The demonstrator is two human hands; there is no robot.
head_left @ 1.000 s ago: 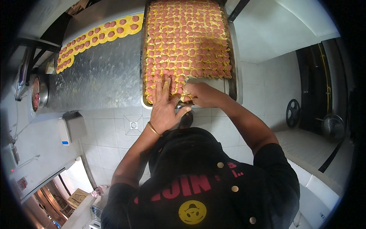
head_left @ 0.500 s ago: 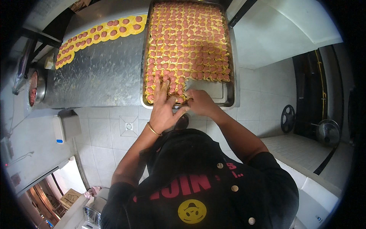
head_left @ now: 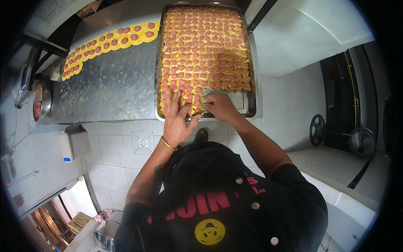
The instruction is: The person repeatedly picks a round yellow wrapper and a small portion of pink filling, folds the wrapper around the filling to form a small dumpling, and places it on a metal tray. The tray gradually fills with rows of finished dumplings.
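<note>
A deep metal tray (head_left: 254,101) is packed with rows of small open-topped dumplings (head_left: 201,50), yellow wrappers around pink meat filling. My left hand (head_left: 176,124) lies over the tray's near left corner, fingers spread on and between the dumplings there, thumb apart. At the near end of the block's right side, my right hand (head_left: 221,107) is closed, its curled fingertips against the outer dumplings. Whatever it grips is hidden by the fingers. Bare tray bottom (head_left: 236,100) shows just to its right.
Left of the tray, the metal worktop (head_left: 109,84) carries overlapping yellow wrappers (head_left: 90,49) topped with meat balls. A metal bowl of pink meat (head_left: 41,101) stands at its far left end. Below are a tiled floor with a drain (head_left: 143,143) and a white bin (head_left: 74,143).
My right hand has shifted slightly up along the dumplings' edge, and its fingers are curled more closely. My left hand has moved a little left, still spread over the dumplings.
</note>
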